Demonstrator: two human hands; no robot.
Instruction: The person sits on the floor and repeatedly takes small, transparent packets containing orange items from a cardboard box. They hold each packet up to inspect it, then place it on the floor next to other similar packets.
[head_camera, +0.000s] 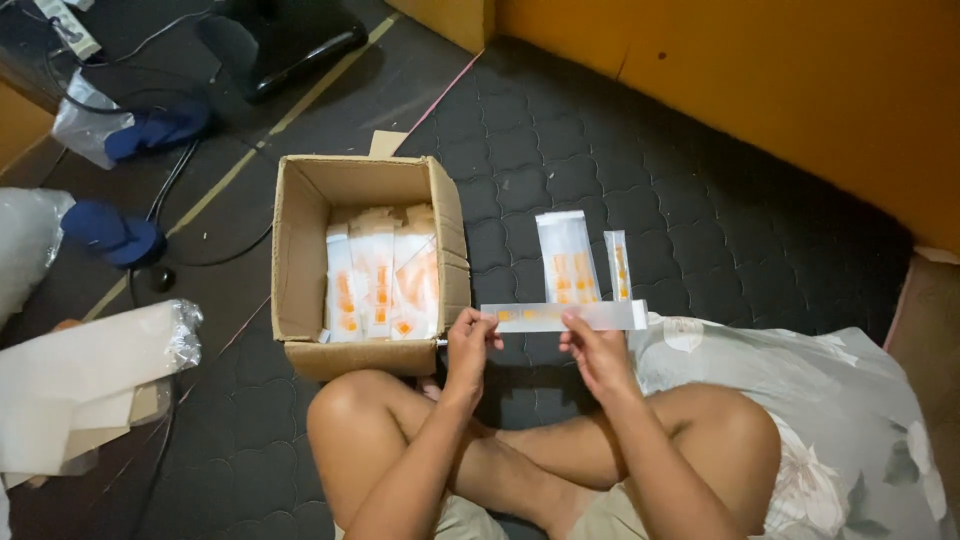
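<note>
We find the person seated cross-legged on the dark quilted mattress, holding one long white strip packet level in front of the knees. The left hand pinches the strip near its left end, the fingers clenched on its lower edge, and the right hand grips it near the middle from below; both hands are grasping the same packet. The strip carries small orange markings and lies crosswise, just above the hands. Two similar white packets with orange markings lie flat on the mattress just beyond it, side by side, the wider one to the left. The open cardboard box stands beside the left knee and still holds a packed row of upright packets, so we judge that most of the stock remains inside and only a few pieces are out. We cannot tell whether the packets on the mattress are finished or waiting. A floral cushion lies at the right leg. White sheets with foil rest on the floor at the far left.
</note>
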